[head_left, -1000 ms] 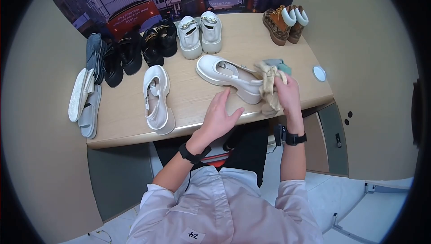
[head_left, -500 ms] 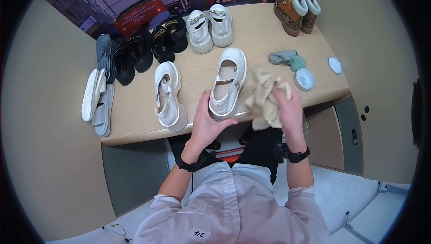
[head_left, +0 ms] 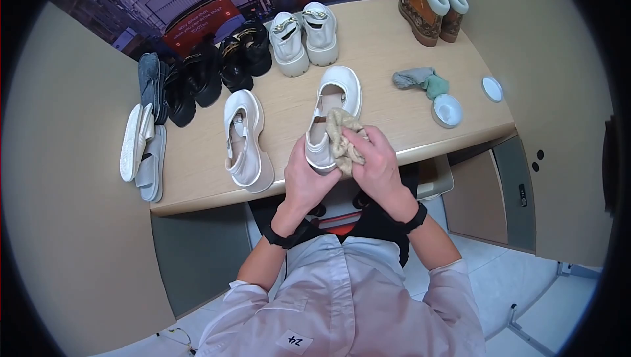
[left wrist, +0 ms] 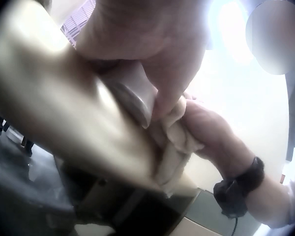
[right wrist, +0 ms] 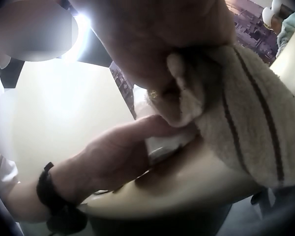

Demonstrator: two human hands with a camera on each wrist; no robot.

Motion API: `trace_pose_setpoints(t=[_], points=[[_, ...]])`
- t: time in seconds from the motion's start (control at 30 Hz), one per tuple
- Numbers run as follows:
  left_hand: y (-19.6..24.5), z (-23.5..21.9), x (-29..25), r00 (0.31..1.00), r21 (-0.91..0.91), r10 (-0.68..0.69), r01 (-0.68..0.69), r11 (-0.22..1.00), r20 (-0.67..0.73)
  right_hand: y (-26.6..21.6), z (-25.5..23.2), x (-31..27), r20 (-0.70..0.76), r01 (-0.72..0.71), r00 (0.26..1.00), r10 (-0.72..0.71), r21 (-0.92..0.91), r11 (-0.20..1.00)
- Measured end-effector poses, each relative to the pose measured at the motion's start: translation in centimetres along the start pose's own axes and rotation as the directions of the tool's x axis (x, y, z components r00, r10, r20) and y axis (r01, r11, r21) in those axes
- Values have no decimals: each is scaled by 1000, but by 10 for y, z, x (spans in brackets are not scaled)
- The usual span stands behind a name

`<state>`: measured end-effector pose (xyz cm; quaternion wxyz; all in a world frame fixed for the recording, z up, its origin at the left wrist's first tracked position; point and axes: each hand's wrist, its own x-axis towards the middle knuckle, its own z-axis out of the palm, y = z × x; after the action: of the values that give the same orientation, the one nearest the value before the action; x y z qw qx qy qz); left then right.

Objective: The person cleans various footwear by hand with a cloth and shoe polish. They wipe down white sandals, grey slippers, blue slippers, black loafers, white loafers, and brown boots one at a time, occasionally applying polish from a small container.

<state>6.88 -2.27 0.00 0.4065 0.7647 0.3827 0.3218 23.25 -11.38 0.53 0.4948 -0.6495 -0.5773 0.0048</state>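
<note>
A white shoe [head_left: 340, 88] stands near the table's front edge, toe pointing away. My left hand [head_left: 306, 183] grips its heel from the left, thumb toward the right. Bunched in my right hand [head_left: 379, 170] is a beige cloth [head_left: 342, 135], which lies against the right side of the shoe's opening and heel. In the left wrist view the shoe's heel [left wrist: 132, 91] shows under the left hand, beside the cloth [left wrist: 174, 147]. Dark stripes run along the hanging cloth [right wrist: 255, 113] in the right wrist view. The matching white shoe [head_left: 244, 140] stands to the left.
Black shoes [head_left: 202, 74], white loafers [head_left: 289, 45] and brown boots [head_left: 424, 15] line the back. Grey slippers [head_left: 152, 163] and white ones [head_left: 131, 143] sit at the left. A grey-green cloth [head_left: 420, 80], a round open container [head_left: 447, 111] and a white lid [head_left: 491, 89] lie right.
The shoe has turned from sideways to toe-away, and my left hand has taken hold of its heel. My right hand moved away rightward with the cloth, then back left onto the shoe.
</note>
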Motion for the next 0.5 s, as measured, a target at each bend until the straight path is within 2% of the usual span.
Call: trace_pose_setpoints(t=[0.13,0.27,0.37,0.47,0.5], points=[[3,1,-1,999,-3,-41,41,999,9,1,-11,9,51,30,998,-27,-60,998],[-1,-2,-2,1000,22,-3,2,1000,4,15,-24,22,75,7,997,3,-136,991],[-4,-2,-2,1000,43,6,-6,999,9,39,-43,28,-147,-212,968,202,-55,976],[-4,-2,-3,1000,44,-3,3,999,9,48,-47,27,-111,-346,934,339,-45,937],[-3,-2,-3,1000,39,1,-1,999,7,48,-47,26,2,-367,930,368,-38,929]])
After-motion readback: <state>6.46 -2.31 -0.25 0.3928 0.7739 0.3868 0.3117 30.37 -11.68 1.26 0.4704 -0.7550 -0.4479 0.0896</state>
